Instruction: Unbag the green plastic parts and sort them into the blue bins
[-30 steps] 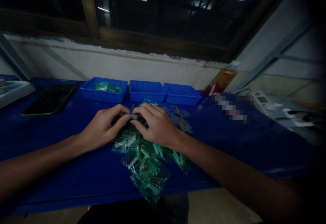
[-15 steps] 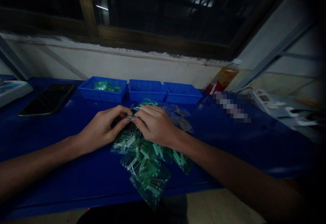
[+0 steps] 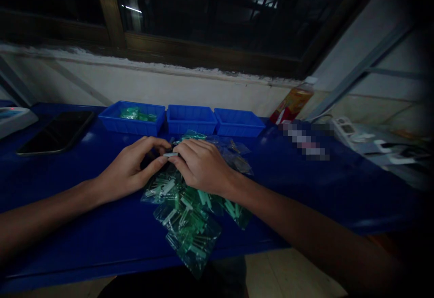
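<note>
Between my fingertips is a small pale, narrow piece (image 3: 170,155), too small to name more closely. My left hand (image 3: 134,164) pinches its left end between thumb and forefinger. On its other end are the thumb and curled fingers of my right hand (image 3: 201,164). Below both hands spreads a pile of clear green plastic bags (image 3: 190,225) with pale green strips and thin metal pins showing inside. Further clear bags (image 3: 239,155) with brownish pieces lie just beyond my right hand.
Three blue bins stand along the wall: the left bin (image 3: 132,124) holds green bags, beside a middle bin (image 3: 191,121) and a right bin (image 3: 239,124). A phone (image 3: 56,130) lies at left. A drink bottle (image 3: 293,101) and a power strip (image 3: 346,128) are at right.
The pale piece between my fingertips shows more plainly now, and my left fingers have parted slightly. The whole view has shifted a little, so everything appears slightly further left.
</note>
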Demonstrator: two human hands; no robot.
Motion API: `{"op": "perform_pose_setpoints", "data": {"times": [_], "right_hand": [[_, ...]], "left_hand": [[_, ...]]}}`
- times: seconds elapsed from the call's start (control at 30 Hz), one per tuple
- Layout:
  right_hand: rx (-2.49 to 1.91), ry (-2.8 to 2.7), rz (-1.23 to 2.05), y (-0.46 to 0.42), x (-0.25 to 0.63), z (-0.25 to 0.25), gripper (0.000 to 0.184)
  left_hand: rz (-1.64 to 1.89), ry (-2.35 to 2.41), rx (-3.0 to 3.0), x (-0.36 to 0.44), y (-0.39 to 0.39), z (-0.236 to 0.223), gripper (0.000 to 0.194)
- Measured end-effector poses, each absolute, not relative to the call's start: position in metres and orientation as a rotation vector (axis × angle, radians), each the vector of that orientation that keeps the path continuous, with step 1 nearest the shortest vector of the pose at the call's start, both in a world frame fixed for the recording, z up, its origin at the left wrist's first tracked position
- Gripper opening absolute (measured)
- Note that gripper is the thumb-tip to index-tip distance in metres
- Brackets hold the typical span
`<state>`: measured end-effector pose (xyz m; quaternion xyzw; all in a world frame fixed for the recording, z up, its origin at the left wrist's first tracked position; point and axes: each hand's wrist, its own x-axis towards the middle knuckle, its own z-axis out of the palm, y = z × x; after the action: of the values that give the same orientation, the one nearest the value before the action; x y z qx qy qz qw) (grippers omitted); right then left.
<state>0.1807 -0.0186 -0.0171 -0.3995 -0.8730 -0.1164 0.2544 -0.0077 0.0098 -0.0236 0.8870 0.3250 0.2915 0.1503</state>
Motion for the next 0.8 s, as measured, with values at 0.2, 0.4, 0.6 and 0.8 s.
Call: {"op": "perform_pose_setpoints", "data": {"times": [0.2,0.4,0.6,0.8], "right_hand": [[-1.069,-2.356,-0.321,-0.0179,0.1806,-0.0163,0.033],[-1.025,-2.331,-0.219,-0.0209,0.1825,-0.0154,0.025],[-0.993,-2.329,-0.290,-0.0205,0.1800,-0.0165,0.022],[-1.060,-2.297,-0.332,-0.0183,0.1806,-0.0171,0.031]], "left_hand": [[0.877,0.862,2.662,-0.0093,0.0088,-0.0218,0.018],[0.852,0.913,2.620,-0.0085,0.0078,-0.0198,0.020],[0.783,0.906,2.611,-0.0079,0.0078,-0.0167,0.030],[0.917,0.899,2.575,-0.0081,0.0077,-0.0203,0.023]]}}
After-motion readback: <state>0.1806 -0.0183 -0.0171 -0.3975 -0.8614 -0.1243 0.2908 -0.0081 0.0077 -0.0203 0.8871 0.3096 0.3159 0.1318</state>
